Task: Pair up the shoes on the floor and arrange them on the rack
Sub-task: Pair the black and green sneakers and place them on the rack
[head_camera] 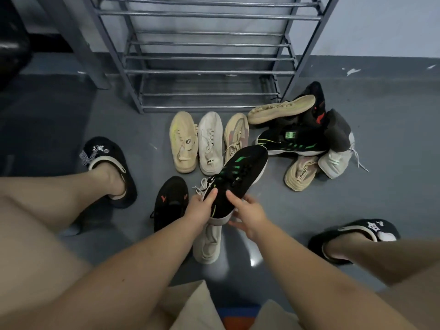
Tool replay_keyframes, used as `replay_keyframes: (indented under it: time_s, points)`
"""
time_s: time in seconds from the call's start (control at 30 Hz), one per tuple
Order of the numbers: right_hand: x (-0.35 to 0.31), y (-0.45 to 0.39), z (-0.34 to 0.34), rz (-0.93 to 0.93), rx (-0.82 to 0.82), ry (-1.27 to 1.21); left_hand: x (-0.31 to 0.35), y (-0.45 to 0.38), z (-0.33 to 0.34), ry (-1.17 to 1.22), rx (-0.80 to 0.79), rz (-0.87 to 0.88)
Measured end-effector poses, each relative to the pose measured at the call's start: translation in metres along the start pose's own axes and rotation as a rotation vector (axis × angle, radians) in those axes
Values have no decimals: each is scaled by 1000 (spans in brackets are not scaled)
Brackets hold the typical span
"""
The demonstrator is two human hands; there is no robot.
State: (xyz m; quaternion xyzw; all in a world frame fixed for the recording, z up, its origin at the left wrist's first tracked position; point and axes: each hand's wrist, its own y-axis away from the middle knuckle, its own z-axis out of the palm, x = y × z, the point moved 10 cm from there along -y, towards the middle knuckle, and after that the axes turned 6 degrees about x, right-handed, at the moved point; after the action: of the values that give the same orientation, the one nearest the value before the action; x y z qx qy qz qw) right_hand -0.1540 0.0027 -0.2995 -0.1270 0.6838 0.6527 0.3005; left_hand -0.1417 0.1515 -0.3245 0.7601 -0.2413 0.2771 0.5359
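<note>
Grey floor [357, 210], black-green sneaker [238, 177] heel in both hands' grip

- Rack [207, 58]: upper tiers cut off by the top edge.
- White shoe [208, 241] near the knees: its heel end hidden under the held black-and-green shoe [238, 177] and both hands.
- Right hand [247, 215]: fingers under the sole, out of sight.
- Pile at right: dark shoe [315, 91] mostly buried beneath the tan one [281, 109].
- Tongue labels too small to read.
- Dark object [12, 44] at left cut by the edge, unidentifiable.
</note>
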Motion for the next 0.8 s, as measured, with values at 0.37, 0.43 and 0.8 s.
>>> replay_keyframes:
  time_s: [0.37, 0.43, 0.8]
  points:
    - [28, 4, -47, 127, 65, 61, -34, 22, 39, -92, -173, -227]
    - [35, 3, -62, 144, 97, 98, -46, 25, 48, -101, -206, -273]
    - [31, -15, -81, 48, 117, 251, -72, 33, 69, -222, -346, -343]
